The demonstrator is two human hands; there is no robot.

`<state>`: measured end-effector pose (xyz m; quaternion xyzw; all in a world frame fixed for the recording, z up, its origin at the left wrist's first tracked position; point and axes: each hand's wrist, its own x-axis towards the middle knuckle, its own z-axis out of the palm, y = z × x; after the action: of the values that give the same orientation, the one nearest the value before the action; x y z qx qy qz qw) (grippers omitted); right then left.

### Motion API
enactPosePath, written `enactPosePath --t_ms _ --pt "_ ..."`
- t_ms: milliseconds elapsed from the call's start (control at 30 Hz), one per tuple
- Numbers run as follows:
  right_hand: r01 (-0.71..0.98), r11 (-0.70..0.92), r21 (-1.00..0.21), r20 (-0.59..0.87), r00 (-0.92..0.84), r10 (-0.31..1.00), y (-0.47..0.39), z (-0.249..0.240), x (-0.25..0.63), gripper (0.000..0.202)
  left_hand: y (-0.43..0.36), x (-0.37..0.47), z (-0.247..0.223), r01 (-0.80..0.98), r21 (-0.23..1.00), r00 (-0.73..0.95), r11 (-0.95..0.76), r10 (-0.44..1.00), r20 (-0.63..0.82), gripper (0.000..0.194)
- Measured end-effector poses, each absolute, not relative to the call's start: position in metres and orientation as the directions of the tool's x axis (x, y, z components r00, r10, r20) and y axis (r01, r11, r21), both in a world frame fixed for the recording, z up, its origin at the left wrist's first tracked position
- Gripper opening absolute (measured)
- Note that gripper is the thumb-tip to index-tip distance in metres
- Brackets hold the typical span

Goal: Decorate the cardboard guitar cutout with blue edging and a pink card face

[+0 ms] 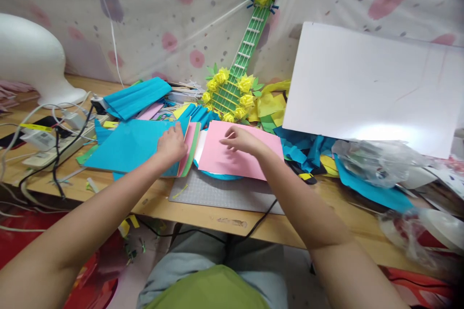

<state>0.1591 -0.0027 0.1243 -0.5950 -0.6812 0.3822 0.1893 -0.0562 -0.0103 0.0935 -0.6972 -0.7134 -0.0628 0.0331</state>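
My left hand (172, 144) is closed at the right edge of a stack of coloured paper (126, 142). Its top sheet is blue, and pink and green edges fan out beside my fingers. To the right, a pink sheet of paper (246, 159) lies over a round blue-rimmed piece (217, 175) with white inside, most of it covered. Just above the pink sheet, my right hand (241, 140) is open with loosely bent fingers apart, holding nothing. Whether its fingertips touch the paper I cannot tell.
A grey cutting mat (224, 196) lies at the desk's front. Behind leans a green paper guitar (239, 72) with yellow flowers. A power strip (61, 147) and a white foam head (32, 58) stand left. Right are a white board (373, 87) and plastic wrapping (380, 161).
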Motion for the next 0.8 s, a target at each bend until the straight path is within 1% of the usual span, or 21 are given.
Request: enactPosePath --t_ms 67,133,200,267,333,400,467,533,600,700,733,800 --pt "0.57 -0.067 -0.819 -0.262 -0.269 0.927 -0.005 0.117 0.129 0.035 -0.012 -0.058 0.093 0.998 0.049 -0.045 0.043 0.998 0.044 0.059" --pt "0.509 -0.121 -0.852 -0.294 -0.276 0.915 -0.005 0.11 0.107 0.045 -0.012 -0.061 0.095 0.998 0.042 -0.056 0.056 0.998 -0.014 0.056" --pt "0.421 -0.195 -0.886 -0.32 -0.248 0.914 -0.002 0.103 0.091 0.057 -0.011 -0.063 0.099 0.997 0.03 -0.063 0.064 0.998 -0.013 0.05" --pt "0.267 -0.299 -0.916 -0.362 -0.231 0.903 0.002 0.097 0.078 0.064 -0.01 -0.065 0.103 0.997 0.027 -0.075 0.074 0.997 0.008 0.046" --pt "0.11 -0.383 -0.917 -0.398 -0.238 0.886 0.005 0.093 0.067 0.06 -0.009 -0.067 0.107 0.996 0.038 -0.078 0.077 0.996 0.036 0.042" --pt "0.029 -0.41 -0.912 -0.403 -0.257 0.878 0.008 0.09 0.057 0.045 -0.008 -0.067 0.108 0.996 0.062 -0.074 0.07 0.995 0.062 0.039" --pt "0.004 -0.397 -0.918 -0.384 -0.26 0.886 0.011 0.087 0.049 0.03 -0.008 -0.067 0.106 0.994 0.094 -0.069 0.062 0.995 0.075 0.035" --pt "-0.002 -0.369 -0.929 -0.357 -0.25 0.9 0.015 0.082 0.043 0.024 -0.007 -0.067 0.101 0.987 0.154 -0.054 0.041 0.995 0.079 0.036" --pt "0.029 -0.337 -0.941 -0.334 -0.24 0.912 0.019 0.077 0.041 0.021 -0.006 -0.069 0.094 0.962 0.273 0.003 -0.028 0.996 0.089 0.043" --pt "0.158 -0.294 -0.943 -0.326 -0.241 0.914 0.025 0.069 0.041 0.012 -0.002 -0.082 0.085 0.87 0.469 0.102 -0.151 0.986 0.128 0.052" --pt "0.195 -0.288 -0.938 -0.33 -0.242 0.912 0.027 0.068 0.041 0.01 0.0 -0.089 0.083 0.852 0.499 0.11 -0.162 0.985 0.131 0.052" --pt "0.254 -0.269 -0.929 -0.33 -0.24 0.913 0.028 0.067 0.042 0.013 0.006 -0.103 0.082 0.866 0.481 0.091 -0.133 0.99 0.11 0.051"
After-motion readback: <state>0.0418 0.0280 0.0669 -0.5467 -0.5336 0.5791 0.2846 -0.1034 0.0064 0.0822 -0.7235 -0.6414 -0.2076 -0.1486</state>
